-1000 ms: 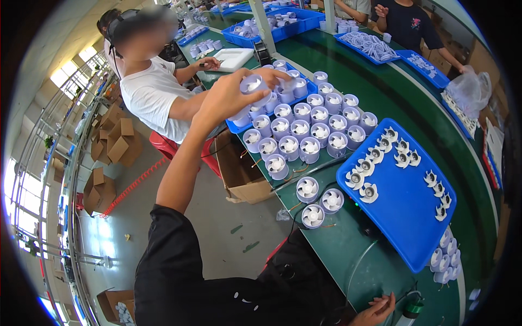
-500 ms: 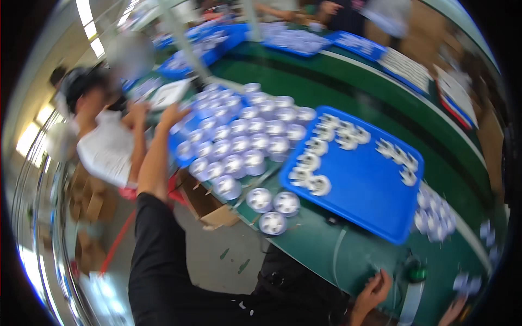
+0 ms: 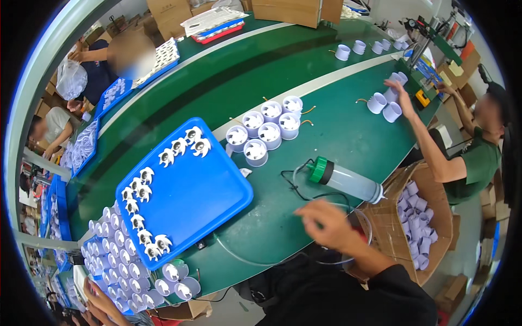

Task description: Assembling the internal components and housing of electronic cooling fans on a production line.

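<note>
My right hand (image 3: 329, 227) hovers over the near part of the green table, its fingers loosely bent and apart with nothing visible in them. Beyond it lies a large translucent dispensing syringe (image 3: 350, 182) with a green cap and a thin hose. At the lower left edge, my left hand (image 3: 103, 304) has its fingers stretched out beside crowded pale lilac cups (image 3: 122, 269) with white inserts. Its forearm is mostly cut off. Between the hands, a blue tray (image 3: 190, 187) carries several white pronged parts (image 3: 145, 175) with dark round centres.
More filled cups (image 3: 269, 133) stand right of the tray. A carton (image 3: 435, 217) of lilac cups sits off the table's right edge. A co-worker in green (image 3: 467, 157) reaches toward cups (image 3: 386, 106) at the right. Other people work at the far left. A hose (image 3: 255, 263) crosses the near edge.
The view has swung to the right, bringing the carton and the green-clad co-worker into sight. My right hand has risen from the table's near edge. My left hand stays by the crowded cups.
</note>
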Demonstrator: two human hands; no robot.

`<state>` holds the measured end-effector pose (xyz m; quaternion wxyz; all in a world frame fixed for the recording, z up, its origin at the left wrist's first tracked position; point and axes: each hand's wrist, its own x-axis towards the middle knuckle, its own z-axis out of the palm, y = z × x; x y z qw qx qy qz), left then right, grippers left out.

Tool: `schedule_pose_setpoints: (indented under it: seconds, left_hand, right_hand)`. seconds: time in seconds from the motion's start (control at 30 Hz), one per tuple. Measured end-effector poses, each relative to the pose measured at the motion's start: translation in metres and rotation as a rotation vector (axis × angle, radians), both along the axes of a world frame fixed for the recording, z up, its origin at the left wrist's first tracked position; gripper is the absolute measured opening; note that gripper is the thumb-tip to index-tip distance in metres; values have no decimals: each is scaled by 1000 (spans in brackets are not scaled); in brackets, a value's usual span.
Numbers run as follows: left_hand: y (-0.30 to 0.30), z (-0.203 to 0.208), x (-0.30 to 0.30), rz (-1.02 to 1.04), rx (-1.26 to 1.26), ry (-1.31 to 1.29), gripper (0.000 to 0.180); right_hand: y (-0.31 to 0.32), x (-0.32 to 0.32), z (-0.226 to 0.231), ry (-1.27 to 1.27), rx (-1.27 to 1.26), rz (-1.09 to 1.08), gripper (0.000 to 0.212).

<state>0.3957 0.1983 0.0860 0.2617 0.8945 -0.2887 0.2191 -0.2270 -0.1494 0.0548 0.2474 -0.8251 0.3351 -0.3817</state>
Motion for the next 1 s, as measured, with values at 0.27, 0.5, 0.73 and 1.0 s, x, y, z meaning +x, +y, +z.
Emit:
schedule_pose_setpoints:
  seconds: [0.27,0.5,0.73,1.0]
  left_hand:
    - [-124,-20,-349,-159,-493,127,31]
    - [-140,-99,-431,-535,-508,248,14]
    - [-150,-105,-399,-498,-469,199,12]
    - [-161,-111,-400,-368,-469,140,13]
  right_hand:
    - [-131,-109,26,110,144,-552,18]
    - [-197,-158,23,687,-292,-763,40]
    - [-264,-191,3,641,87,-880,58]
    - [-279,-215,-11,657,68,-812,49]
